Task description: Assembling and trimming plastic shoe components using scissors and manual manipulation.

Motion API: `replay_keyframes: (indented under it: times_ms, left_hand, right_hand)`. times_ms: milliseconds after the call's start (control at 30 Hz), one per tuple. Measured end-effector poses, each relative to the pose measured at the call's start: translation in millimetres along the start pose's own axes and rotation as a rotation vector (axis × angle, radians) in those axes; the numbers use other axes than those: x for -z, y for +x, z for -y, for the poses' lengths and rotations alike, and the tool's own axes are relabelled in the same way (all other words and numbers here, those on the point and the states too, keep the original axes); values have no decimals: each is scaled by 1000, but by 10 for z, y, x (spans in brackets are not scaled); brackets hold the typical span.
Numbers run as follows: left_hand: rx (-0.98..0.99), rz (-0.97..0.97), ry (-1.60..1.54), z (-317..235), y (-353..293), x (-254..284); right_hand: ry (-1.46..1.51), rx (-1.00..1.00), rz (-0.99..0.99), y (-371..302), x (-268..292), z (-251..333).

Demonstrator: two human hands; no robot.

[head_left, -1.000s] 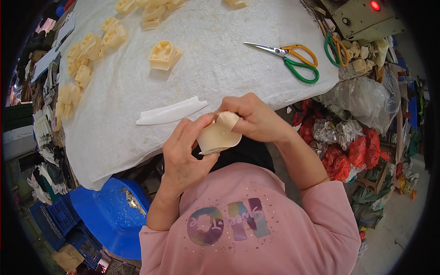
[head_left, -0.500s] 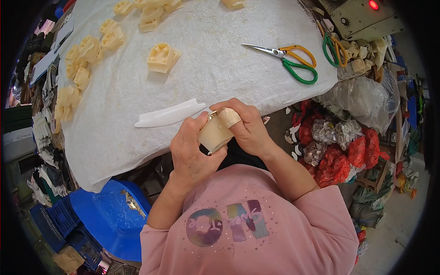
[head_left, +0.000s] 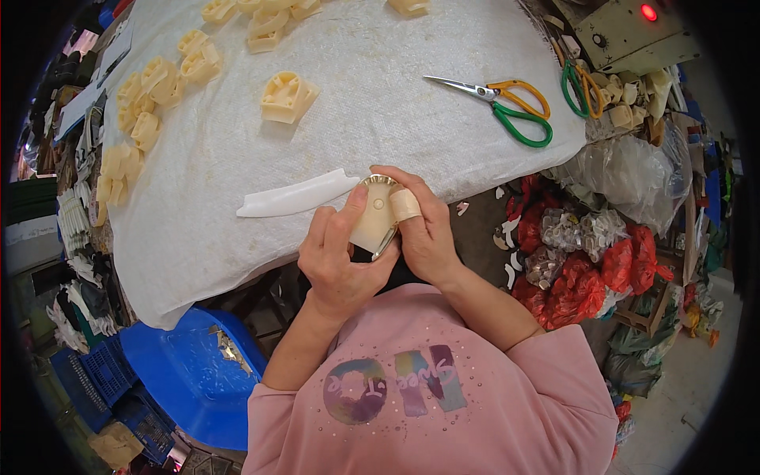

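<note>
Just in front of my body, off the near edge of the cloth-covered table, both hands grip one cream moulded plastic piece (head_left: 372,218). It has a small round mark on its flat face and a shiny metallic edging at its top and lower right. My left hand (head_left: 336,257) holds its left side, with the thumb underneath. My right hand (head_left: 427,241) closes round the right side, tan tape wrapped on its thumb. Beside the hands, a white curved strip (head_left: 297,198) lies on the cloth. A similar cream piece (head_left: 287,97) sits farther back.
Scissors (head_left: 514,111) with green and orange handles lie at the right on the white cloth (head_left: 380,119). Several more cream pieces (head_left: 161,81) line the left and far parts. A blue tub (head_left: 186,380) stands below left; red bags (head_left: 574,285) are at the right.
The cream piece has been turned in my hands, bringing its round mark and metallic edging more into sight. Both hands keep hold of it. The view has shifted slightly.
</note>
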State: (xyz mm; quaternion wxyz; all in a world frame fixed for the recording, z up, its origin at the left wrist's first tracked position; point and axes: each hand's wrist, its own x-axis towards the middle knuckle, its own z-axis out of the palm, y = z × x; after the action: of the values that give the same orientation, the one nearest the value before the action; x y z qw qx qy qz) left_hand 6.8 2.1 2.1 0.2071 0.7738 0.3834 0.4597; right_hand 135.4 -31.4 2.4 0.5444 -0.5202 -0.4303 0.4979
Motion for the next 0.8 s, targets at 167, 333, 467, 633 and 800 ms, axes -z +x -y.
replay_keyframes:
  times_ms: [167, 333, 467, 633, 800]
  left_hand:
    - [-14, -24, 42, 43, 27, -14]
    - [-43, -41, 71, 23, -9, -22]
    - [70, -11, -68, -57, -33, -34]
    - [57, 169, 122, -145, 248, 165]
    - [343, 507, -171, -77, 316, 208]
  right_hand:
    - [364, -56, -16, 33, -85, -159]
    - [108, 95, 13, 16, -94, -27]
    - [71, 106, -11, 71, -19, -6]
    - [-441, 299, 50, 152, 204, 166]
    - [-433, 427, 194, 142, 264, 304]
